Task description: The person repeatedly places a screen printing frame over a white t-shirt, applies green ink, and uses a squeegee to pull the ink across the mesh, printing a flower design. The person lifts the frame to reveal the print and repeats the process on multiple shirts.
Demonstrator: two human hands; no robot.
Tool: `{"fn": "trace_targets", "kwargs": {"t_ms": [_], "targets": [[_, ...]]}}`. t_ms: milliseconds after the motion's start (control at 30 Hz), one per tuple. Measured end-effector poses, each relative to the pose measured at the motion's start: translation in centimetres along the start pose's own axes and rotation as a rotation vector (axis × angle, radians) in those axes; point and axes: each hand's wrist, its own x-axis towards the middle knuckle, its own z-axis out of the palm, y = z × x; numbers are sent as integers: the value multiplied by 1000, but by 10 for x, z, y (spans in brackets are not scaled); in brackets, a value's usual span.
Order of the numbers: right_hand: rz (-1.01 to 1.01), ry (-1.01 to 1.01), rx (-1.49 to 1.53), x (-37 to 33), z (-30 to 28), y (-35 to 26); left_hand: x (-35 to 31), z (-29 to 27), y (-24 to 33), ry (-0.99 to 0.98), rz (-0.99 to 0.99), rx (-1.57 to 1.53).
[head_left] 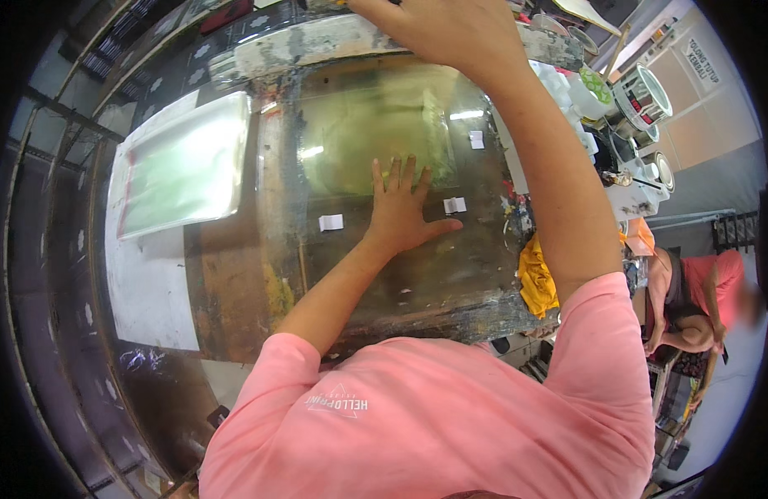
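My left hand (400, 208) lies with its fingers spread, the fingertips on the near edge of a shiny yellow-green sheet (350, 125). The sheet is flat on the dark, paint-stained work board (367, 283). Small white folded tabs (330, 222) sit on the board around the sheet. My right arm stretches far forward, and my right hand (450, 29) is over the paint-spattered bar (309, 46) at the board's far side. Most of its fingers are cut off by the upper picture edge, so its grip is hidden.
A stack of clear plastic sheets (188, 166) rests on white paper to the left. Yellow cloth (537, 279) lies by the board's right edge. Tubs and cans (642, 96) crowd the far right. Another person (708, 291) sits at the right. Metal rails (59, 208) run along the left.
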Motion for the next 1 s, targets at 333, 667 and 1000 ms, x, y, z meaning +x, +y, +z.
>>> {"fn": "trace_targets", "kwargs": {"t_ms": [333, 667, 1000], "targets": [[18, 18, 22, 4, 5, 5, 3, 2, 26, 32, 77, -64], [34, -31, -16, -3, 2, 0, 3, 4, 27, 56, 119, -82], [87, -39, 8, -13, 1, -10, -12, -41, -9, 238, -173, -516]]}}
